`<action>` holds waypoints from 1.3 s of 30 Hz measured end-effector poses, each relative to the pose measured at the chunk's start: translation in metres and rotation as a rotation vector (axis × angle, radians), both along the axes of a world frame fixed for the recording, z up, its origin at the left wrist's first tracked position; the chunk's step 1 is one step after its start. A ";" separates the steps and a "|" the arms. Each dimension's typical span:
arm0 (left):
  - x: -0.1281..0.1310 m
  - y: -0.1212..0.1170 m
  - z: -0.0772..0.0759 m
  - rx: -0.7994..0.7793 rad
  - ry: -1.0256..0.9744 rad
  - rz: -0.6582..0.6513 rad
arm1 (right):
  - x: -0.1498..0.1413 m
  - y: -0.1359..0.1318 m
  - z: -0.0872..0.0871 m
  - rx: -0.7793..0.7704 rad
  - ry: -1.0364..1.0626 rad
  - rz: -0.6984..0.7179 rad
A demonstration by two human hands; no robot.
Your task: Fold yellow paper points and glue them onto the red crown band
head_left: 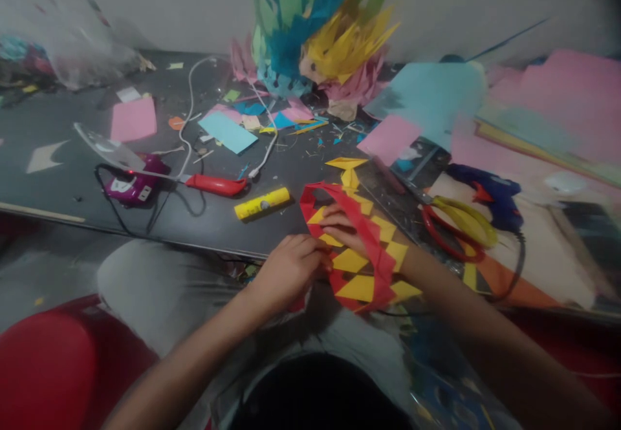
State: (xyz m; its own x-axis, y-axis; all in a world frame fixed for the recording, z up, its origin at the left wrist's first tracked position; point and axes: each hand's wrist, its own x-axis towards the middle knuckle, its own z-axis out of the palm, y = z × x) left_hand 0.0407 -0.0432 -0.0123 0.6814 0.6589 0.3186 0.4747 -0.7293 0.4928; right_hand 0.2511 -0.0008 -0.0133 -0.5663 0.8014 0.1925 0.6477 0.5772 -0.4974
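A ring of folded red and yellow paper (361, 249) lies at the near edge of the dark table (63, 178). My right hand (342, 226) reaches through the ring, which sits around its wrist, and its fingers curl toward my left hand. My left hand (291, 268) is closed, pinching the ring's lower left edge. The fingertips of both hands meet there, and what they pinch besides the paper is hidden.
A yellow glue stick (262, 203), a red-handled cutter (216, 185) and a purple device (130, 184) with cords lie to the left. Red and yellow scissors (456, 226) and a blue glue gun (495, 194) lie to the right. A spiky paper sculpture (320, 35) stands behind, with paper sheets around.
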 end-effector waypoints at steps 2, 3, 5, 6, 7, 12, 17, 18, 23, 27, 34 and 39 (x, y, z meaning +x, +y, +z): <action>0.002 0.000 0.000 0.021 0.029 0.018 | -0.002 -0.001 0.001 -0.016 0.004 0.017; 0.003 0.000 0.000 0.035 0.046 0.025 | -0.002 0.000 0.000 -0.012 0.012 0.013; 0.004 0.000 0.002 0.041 0.063 0.034 | -0.003 0.000 -0.007 0.021 0.058 -0.003; 0.004 0.000 0.002 0.032 0.057 0.041 | -0.004 0.001 -0.010 0.039 0.091 -0.007; 0.004 0.000 0.003 0.014 0.041 0.049 | -0.004 0.002 -0.014 0.048 0.119 -0.007; -0.014 -0.003 0.005 -0.092 -0.150 0.109 | -0.004 0.000 -0.018 -0.004 0.113 -0.039; -0.048 -0.009 0.005 -0.066 -0.234 0.278 | -0.007 -0.004 0.003 -0.047 0.068 -0.035; -0.056 -0.011 0.006 -0.065 -0.225 0.319 | -0.007 -0.004 0.005 -0.045 0.059 -0.032; -0.096 -0.022 0.005 -0.080 -0.061 0.583 | -0.009 -0.002 -0.002 -0.020 0.099 -0.063; -0.111 -0.025 0.004 0.024 -0.011 0.796 | -0.007 -0.002 -0.012 -0.017 0.145 -0.062; -0.036 -0.041 0.007 0.121 -0.160 0.237 | -0.006 -0.004 -0.016 -0.007 0.165 -0.052; 0.011 -0.057 0.000 0.049 -0.235 0.078 | -0.006 -0.003 -0.011 -0.036 0.149 -0.057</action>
